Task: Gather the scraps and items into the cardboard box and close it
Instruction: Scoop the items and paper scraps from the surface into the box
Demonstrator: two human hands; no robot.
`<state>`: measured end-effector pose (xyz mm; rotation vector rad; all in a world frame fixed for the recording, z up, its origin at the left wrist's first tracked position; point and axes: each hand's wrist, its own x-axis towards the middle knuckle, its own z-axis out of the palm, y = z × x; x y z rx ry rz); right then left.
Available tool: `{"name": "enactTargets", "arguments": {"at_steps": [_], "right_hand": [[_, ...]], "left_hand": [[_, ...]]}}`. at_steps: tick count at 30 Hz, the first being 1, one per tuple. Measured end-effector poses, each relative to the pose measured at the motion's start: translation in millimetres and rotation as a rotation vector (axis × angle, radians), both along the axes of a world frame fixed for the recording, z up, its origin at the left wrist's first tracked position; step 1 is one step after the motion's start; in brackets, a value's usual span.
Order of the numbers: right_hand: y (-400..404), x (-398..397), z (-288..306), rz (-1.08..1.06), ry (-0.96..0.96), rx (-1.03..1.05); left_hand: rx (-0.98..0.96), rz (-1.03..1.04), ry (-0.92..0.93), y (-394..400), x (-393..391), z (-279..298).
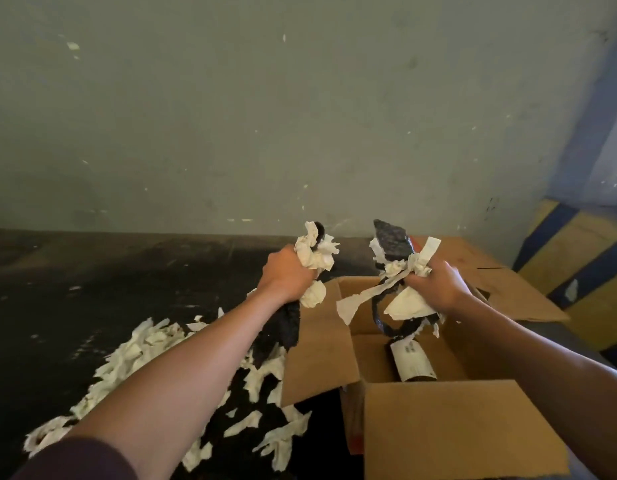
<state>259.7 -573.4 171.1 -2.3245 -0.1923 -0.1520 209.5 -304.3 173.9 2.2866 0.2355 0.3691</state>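
Starting at the left: dark floor (75,306), with one loose pile of pale paper scraps (140,355) spread across it, too many pieces to count, black bits mixed in near the box side. Left arm crosses over the pile, dark sleeve (78,459) at the bottom edge. Left hand (286,271) fisted tight around one bundle: crumpled pale paper (315,251) sticking out the top, a black textured strip (282,327) hanging below the fist, just left of the box. Next, one cardboard box (449,431), open, standing on the floor right of the scrap pile. Four flaps up or folded out: left flap tilted outward, near flap standing toward the person, far and right ones spread back. Inside, one dark cylinder with a white label (412,362) lying on the box bottom. Right hand (438,289) above the open box, fingers curled around a second bundle: one black textured piece (393,242) poking up, white paper strips (362,296) trailing down, a black cord or strap looping under toward the box interior. Two hands apart, each holding its own bundle, not touching. Behind, a grey-green wall (300,98). Far right, a yellow and blue striped barrier (584,258).
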Motion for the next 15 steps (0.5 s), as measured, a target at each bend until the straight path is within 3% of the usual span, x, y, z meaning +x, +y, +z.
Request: {"name": "enactTargets", "arguments": {"at_steps": [6,12,15], "right_hand": [[-71,62,-32,0.091,0.156,-0.083],[-103,106,-81,0.207,0.400,-0.090],[-106,120,-104,0.284,0.451,-0.126]], "left_hand": [[-0.100,-0.020,0.083,-100,60,-21],[-0.357,0.053,0.349,-156,102,-66],[-0.390,0.002,0.485,-164,106,-92]]}}
